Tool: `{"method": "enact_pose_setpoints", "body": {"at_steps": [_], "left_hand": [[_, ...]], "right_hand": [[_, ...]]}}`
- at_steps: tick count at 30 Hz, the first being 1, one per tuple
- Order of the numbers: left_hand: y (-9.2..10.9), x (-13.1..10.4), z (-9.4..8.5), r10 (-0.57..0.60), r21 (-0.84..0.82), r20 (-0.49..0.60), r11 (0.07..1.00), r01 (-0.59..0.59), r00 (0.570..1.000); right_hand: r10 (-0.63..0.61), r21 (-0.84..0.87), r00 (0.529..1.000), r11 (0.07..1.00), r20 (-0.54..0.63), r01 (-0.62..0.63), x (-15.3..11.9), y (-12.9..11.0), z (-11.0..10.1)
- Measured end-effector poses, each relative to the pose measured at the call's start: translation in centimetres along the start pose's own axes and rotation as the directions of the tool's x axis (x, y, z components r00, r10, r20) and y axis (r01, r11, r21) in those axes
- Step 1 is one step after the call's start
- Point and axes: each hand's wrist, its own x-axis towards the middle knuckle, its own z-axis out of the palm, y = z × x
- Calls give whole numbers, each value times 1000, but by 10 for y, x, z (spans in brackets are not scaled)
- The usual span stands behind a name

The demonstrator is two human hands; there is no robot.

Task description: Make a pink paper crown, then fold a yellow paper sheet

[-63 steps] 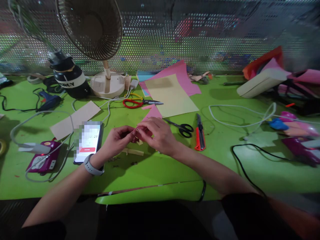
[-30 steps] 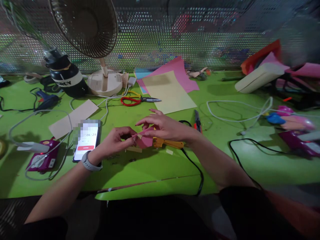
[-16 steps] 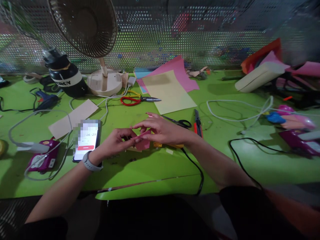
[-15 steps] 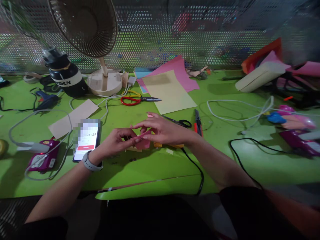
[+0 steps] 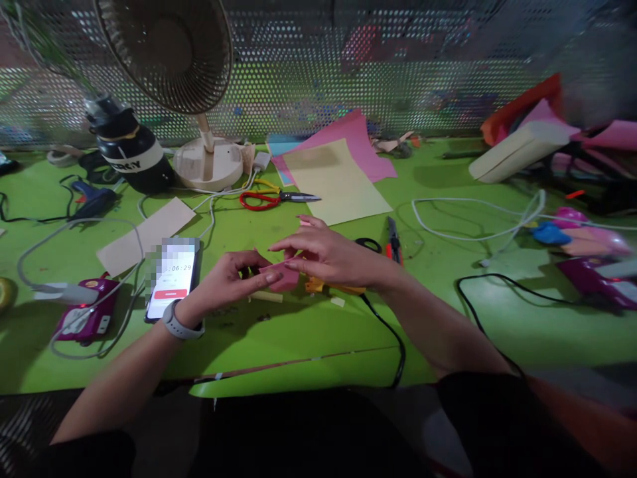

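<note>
A small folded piece of pink paper is held between my two hands, above the green table. My left hand, with a grey watch band on the wrist, pinches its left end between thumb and fingers. On the other end, my right hand grips the upper edge with thumb and curled fingers. Beneath the right hand lies a yellow tool with a black cord, mostly covered. Black-handled scissors show just beyond that hand, and a red and black cutter knife lies to their right.
A lit phone lies by my left wrist. Red and yellow-handled scissors and paper sheets lie farther back. A fan, a black bottle, a blue glue gun, purple power strips and loose cables surround the work area.
The pink paper has turned slightly and shows more of its front face. My right hand has shifted a little to the right, its fingers lifted; my left thumb now lies along the paper.
</note>
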Motion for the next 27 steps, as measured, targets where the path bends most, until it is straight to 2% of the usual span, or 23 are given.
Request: {"method": "enact_pose_setpoints", "body": {"at_steps": [6, 13, 16, 18, 19, 21, 22, 24, 25, 26, 27], "left_hand": [[-1, -1, 0, 35, 51, -32, 998, -33, 999], [3, 0, -3, -71, -34, 0, 997, 71, 997], [5, 0, -3, -67, -33, 9, 997, 68, 998], [4, 0, -4, -68, -47, 3, 997, 68, 998], [3, 0, -5, -77, -74, -17, 994, 75, 997], [0, 1, -8, -111, -165, -148, 983, 86, 983], [-2, 1, -10, -136, -220, -251, 972, 80, 958], [-4, 2, -13, -195, -315, -455, 948, 48, 869], [-5, 2, -14, -221, -350, -528, 936, 27, 820], [-4, 3, -15, -240, -378, -577, 926, 5, 781], [-4, 3, -16, -252, -394, -608, 919, -11, 753]], "right_hand": [[-29, -9, 999, 1000, -24, 29, 1, -1, 3], [-8, -24, 999, 1000, -44, 7, -1, 1, 1], [-14, -18, 999, 1000, -30, 14, 0, 0, 3], [-18, -14, 997, 1000, -70, 17, 1, -2, 5], [-18, -21, 992, 1000, -127, 15, 2, -3, 6], [-10, -60, 950, 998, -313, -9, 3, -5, 4], [-3, -84, 905, 996, -425, -36, 3, -5, 2], [11, -113, 787, 988, -616, -102, 3, -4, -1], [25, -110, 738, 985, -675, -134, 2, -2, -2], [45, -97, 706, 982, -706, -159, 2, 1, -3], [66, -83, 705, 981, -707, -175, 2, 4, -2]]}}
